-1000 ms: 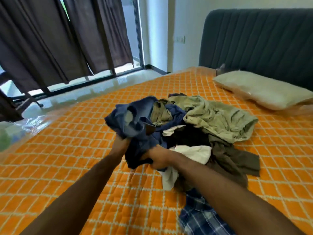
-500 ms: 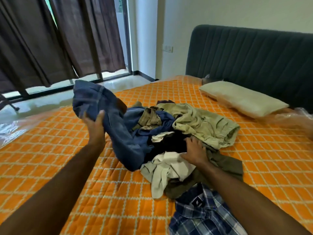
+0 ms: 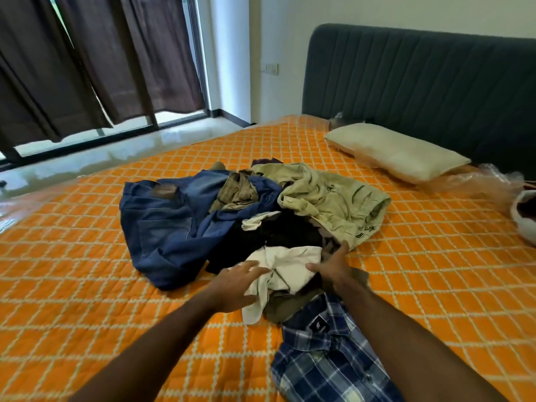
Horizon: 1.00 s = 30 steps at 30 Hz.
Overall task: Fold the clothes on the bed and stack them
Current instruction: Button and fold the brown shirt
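orange quilted bedspread (image 3: 87, 285) with a pale diamond grid covers the bed; the unfolded clothes lie in one heap at its middle. white garment (image 3: 285, 264) sits at the near edge of the heap, crumpled. left hand (image 3: 236, 285) lies at its left side, fingers straight and slightly spread, tips touching the white cloth. right hand (image 3: 333, 266) is at its right side, fingers extended toward the heap, thumb against the white cloth; whether it grips any cloth cannot be told. black garment (image 3: 278, 233) lies just behind the white one. blue jeans (image 3: 162, 224) are spread on the left of the heap. khaki garment (image 3: 333, 198) is on the far right of the heap, a small olive piece (image 3: 236, 192) between it and the jeans. blue plaid shirt (image 3: 327, 358) lies nearest the person, touching the heap. pillow (image 3: 397, 152) rests against the dark padded headboard (image 3: 420, 76). dark curtains (image 3: 101, 59) hang at the window on the left.
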### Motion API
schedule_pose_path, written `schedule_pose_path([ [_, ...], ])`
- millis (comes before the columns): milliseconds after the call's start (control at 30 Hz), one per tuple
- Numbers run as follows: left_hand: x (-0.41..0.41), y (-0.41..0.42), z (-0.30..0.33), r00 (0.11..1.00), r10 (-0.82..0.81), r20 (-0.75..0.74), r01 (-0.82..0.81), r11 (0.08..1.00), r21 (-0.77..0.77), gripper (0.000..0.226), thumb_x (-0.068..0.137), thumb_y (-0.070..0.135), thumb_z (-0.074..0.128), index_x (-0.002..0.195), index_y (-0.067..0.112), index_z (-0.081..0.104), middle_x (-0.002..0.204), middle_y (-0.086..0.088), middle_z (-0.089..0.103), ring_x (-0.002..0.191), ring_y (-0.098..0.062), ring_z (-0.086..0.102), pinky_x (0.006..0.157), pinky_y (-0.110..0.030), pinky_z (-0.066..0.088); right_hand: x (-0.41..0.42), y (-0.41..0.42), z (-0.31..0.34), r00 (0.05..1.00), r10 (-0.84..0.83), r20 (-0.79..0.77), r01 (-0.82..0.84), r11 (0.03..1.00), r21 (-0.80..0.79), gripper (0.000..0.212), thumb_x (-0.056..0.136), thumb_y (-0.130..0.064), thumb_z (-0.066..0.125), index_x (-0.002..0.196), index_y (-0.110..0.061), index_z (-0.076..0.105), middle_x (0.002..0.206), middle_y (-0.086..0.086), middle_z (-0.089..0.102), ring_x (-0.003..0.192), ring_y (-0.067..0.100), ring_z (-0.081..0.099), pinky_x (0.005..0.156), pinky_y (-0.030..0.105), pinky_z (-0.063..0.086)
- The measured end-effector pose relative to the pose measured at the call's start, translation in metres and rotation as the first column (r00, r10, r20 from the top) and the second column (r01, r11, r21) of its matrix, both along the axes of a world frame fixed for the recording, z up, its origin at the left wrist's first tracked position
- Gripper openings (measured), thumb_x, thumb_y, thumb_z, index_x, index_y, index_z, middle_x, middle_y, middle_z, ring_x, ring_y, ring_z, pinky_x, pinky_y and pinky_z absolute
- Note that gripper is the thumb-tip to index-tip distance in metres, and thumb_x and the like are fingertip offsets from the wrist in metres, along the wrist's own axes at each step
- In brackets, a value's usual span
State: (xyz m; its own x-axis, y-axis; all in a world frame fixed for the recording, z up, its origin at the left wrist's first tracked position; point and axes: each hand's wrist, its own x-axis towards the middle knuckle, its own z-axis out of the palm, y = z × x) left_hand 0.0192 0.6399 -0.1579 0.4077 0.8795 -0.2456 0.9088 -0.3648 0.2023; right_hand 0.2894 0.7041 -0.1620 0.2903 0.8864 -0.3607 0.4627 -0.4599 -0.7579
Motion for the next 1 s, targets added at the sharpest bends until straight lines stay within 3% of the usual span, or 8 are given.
schedule_pose_path([
  [100,0.013,-0.003,-0.003,0.982,0.115,0.147,-0.108,0.993,-0.054,0.08,0.089,0.05,0.061,0.154,0.038,0.015,0.161,0.004,0.023,0.144,-0.021,0.033,0.11,-0.047,0.037,-0.008,0.004,0.017,0.984,-0.02,-0.176,0.028,0.998,0.048,0.116,0.072,-0.024,0.092,0.154,-0.001,0.012,0.154,0.02,0.038,0.137,0.036,0.044,0.111,0.045,0.041],
  [233,0.003,0.001,-0.002,0.906,0.325,0.273,-0.341,0.94,0.011,0.104,0.076,0.057,0.073,0.156,0.029,0.011,0.159,0.0,0.028,0.14,-0.026,0.038,0.109,-0.048,0.038,-0.017,0.009,0.058,0.95,0.311,-0.035,-0.304,0.942,0.144,0.081,0.061,-0.068,0.085,0.114,-0.012,0.062,0.114,0.004,0.067,0.108,0.024,0.063,0.094,0.038,0.049],
  [333,-0.014,0.011,-0.001,0.782,0.371,0.501,-0.415,0.91,-0.025,0.116,0.067,0.051,0.082,0.156,0.033,0.011,0.156,0.006,0.031,0.14,-0.016,0.036,0.113,-0.04,0.038,-0.011,0.003,0.096,0.835,0.407,-0.37,-0.348,0.912,0.218,0.046,0.068,-0.061,0.08,0.079,-0.017,0.073,0.081,0.003,0.073,0.085,0.02,0.069,0.075,0.031,0.053],
  [533,-0.005,0.011,0.02,0.831,0.423,0.361,-0.498,0.855,0.143,0.014,0.089,0.028,0.05,0.101,0.033,0.054,0.091,0.008,0.065,0.085,-0.017,0.064,0.073,-0.037,0.053,-0.002,0.012,0.157,0.617,0.382,-0.688,-0.134,0.912,0.386,0.035,0.094,-0.027,0.064,0.124,-0.009,0.07,0.121,0.009,0.073,0.11,0.025,0.069,0.092,0.035,0.058],
  [667,-0.008,0.014,0.04,0.641,0.484,0.595,-0.648,0.757,0.082,0.016,0.097,0.022,0.044,0.099,0.028,0.059,0.103,0.006,0.059,0.1,-0.016,0.059,0.079,-0.031,0.042,-0.014,0.008,0.173,0.587,0.459,-0.667,-0.183,0.878,0.443,0.032,0.103,-0.024,0.053,0.128,-0.012,0.069,0.128,0.004,0.069,0.122,0.029,0.063,0.107,0.044,0.048],
  [767,-0.005,0.01,0.072,0.711,0.283,0.644,-0.54,0.806,0.242,0.038,0.098,0.052,0.037,0.109,0.03,0.065,0.122,0.01,0.051,0.115,-0.006,0.045,0.094,-0.03,0.035,-0.028,0.002,0.18,0.54,0.509,-0.67,-0.191,0.85,0.492,0.033,0.104,-0.024,0.05,0.129,-0.013,0.068,0.137,0.004,0.064,0.13,0.028,0.056,0.113,0.046,0.042],
  [867,0.011,0.004,0.115,0.544,0.193,0.817,-0.338,0.941,0.003,0.035,0.101,0.05,0.044,0.119,0.026,0.062,0.122,0.008,0.058,0.113,0.0,0.052,0.094,-0.02,0.038,-0.05,-0.009,0.207,0.502,0.551,-0.667,-0.142,0.813,0.565,0.034,0.105,-0.022,0.047,0.131,-0.01,0.065,0.131,0.002,0.067,0.117,0.025,0.064,0.102,0.04,0.05],
  [1000,0.012,0.01,0.152,0.503,0.172,0.847,-0.356,0.934,0.022,0.02,0.103,0.036,0.047,0.111,0.031,0.065,0.123,0.006,0.055,0.109,0.012,0.048,0.095,-0.01,0.035,-0.076,-0.007,0.259,0.49,0.592,-0.64,-0.046,0.751,0.659,0.031,0.102,-0.017,0.053,0.128,-0.003,0.063,0.112,0.013,0.067,0.099,0.028,0.065,0.095,0.044,0.051],
])
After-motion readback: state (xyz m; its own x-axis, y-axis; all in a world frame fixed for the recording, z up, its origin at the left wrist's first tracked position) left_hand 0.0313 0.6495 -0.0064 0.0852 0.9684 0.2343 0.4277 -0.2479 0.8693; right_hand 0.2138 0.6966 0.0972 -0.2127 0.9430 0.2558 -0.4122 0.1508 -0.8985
